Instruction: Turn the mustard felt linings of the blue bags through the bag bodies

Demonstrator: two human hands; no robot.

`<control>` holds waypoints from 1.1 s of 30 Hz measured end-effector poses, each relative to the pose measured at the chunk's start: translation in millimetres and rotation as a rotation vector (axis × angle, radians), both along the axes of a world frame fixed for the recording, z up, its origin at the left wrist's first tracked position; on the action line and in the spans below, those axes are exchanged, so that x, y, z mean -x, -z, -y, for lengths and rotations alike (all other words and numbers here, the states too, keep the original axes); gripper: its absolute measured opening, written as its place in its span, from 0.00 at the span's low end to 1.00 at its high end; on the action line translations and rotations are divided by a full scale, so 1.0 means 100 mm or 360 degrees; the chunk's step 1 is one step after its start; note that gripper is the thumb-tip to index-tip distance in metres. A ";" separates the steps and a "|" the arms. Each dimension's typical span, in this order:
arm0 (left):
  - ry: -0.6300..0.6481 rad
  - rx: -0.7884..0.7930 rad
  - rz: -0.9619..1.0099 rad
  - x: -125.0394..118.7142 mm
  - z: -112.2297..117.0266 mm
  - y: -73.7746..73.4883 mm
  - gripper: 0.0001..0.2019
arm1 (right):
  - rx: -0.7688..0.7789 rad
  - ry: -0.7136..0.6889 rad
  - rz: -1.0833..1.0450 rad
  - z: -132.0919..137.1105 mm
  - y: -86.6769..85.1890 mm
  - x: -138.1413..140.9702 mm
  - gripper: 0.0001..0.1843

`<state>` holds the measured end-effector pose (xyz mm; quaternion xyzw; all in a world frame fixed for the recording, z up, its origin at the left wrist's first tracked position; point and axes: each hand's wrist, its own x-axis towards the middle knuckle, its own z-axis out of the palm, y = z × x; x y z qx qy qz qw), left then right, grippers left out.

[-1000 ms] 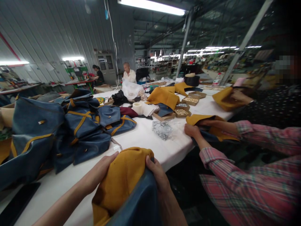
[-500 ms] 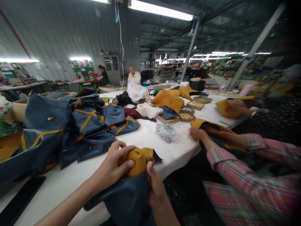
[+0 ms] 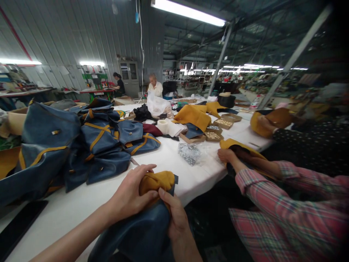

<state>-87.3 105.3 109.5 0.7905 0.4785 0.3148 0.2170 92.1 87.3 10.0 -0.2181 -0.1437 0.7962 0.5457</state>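
A blue leather bag [image 3: 136, 233] with a mustard-yellow inner side hangs over the table's near edge, partly turned so the yellow bunches up on top. My left hand [image 3: 133, 193] is closed around the yellow part from the left, thumb pressed on its near side. From the right, my right hand [image 3: 174, 214] grips the blue and yellow edge, its thumb close to the left thumb. The fingers behind the leather are hidden in both hands. Beyond them lies a clear plastic bag of small silvery parts [image 3: 189, 153].
Finished-looking blue bags with yellow straps [image 3: 98, 138] are heaped at left, near a dark phone-like slab [image 3: 23, 227]. Small boxes of brass-coloured parts [image 3: 213, 136] stand mid-table. A co-worker in a plaid sleeve [image 3: 261, 189] handles a yellow piece at right; another person works beyond.
My right hand has moved left and its thumb now lies near the left thumb. The yellow part is bunched more tightly. At far right, another worker's yellow piece has turned.
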 end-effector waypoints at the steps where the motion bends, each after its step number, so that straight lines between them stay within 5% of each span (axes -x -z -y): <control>1: 0.0028 -0.0036 -0.0045 0.00 0.01 -0.01 0.36 | -0.0002 0.0008 -0.0014 -0.01 0.02 0.01 0.34; 5: 0.0081 -0.0071 -0.0215 0.02 0.07 0.03 0.34 | -0.0069 -0.0020 -0.0081 -0.01 0.02 0.05 0.37; 11: 0.0031 -0.0211 -0.0354 0.19 0.00 0.40 0.43 | -0.0139 -0.0316 -0.0017 -0.11 0.16 0.04 0.38; 19: 0.0040 -0.0404 -0.0410 0.38 -0.12 0.64 0.38 | -0.0375 -0.0009 -0.0050 -0.09 0.10 0.07 0.32; 25: 0.0067 -0.0271 -0.0349 0.26 0.01 0.37 0.38 | -0.0130 0.0229 -0.0130 0.06 -0.01 0.26 0.26; 29: -0.0048 0.0011 -0.0247 0.10 0.15 0.11 0.41 | -0.0027 0.0190 -0.0133 0.01 0.04 0.26 0.27; 33: -0.0162 0.0164 -0.0132 0.04 0.20 0.01 0.40 | 0.0002 0.0141 -0.0113 -0.01 0.09 0.24 0.28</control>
